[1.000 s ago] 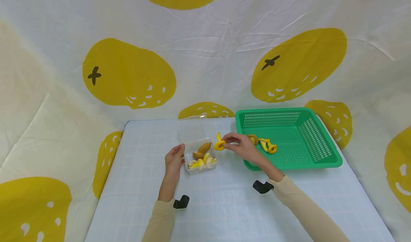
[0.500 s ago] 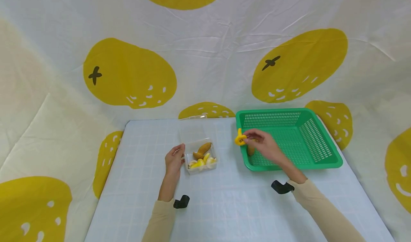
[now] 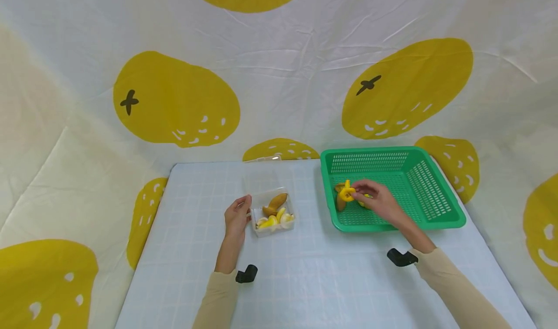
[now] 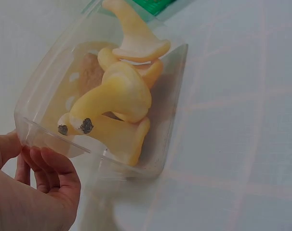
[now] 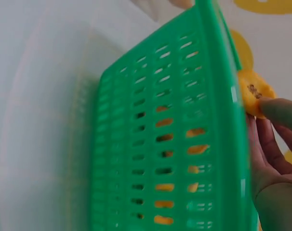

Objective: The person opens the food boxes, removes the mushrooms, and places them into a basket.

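Note:
My right hand (image 3: 378, 201) pinches a bright yellow toy mushroom (image 3: 347, 193) by its cap, over the left end of a green plastic basket (image 3: 328, 183). In the right wrist view the mushroom's cap (image 5: 254, 91) shows past the basket's rim, thumb against it. Beneath it in the basket lies a brown mushroom (image 3: 340, 205); another yellow mushroom (image 3: 365, 201) is partly hidden behind the fingers. My left hand (image 3: 237, 216) holds the side of a clear plastic box (image 4: 40, 108) between thumb and fingers. Inside are a brown mushroom (image 3: 276, 203) and several pale yellow mushrooms (image 4: 119, 91).
The box's clear lid (image 3: 260, 178) lies folded back behind it. A pale checked cloth covers the table (image 3: 301, 280). Behind stands a white curtain (image 3: 287, 91) printed with large yellow fruits. Both wrists carry small black mounts.
My right hand has moved right with the yellow mushroom, from beside the clear box to over the basket's left end. The left hand and the box have stayed in place.

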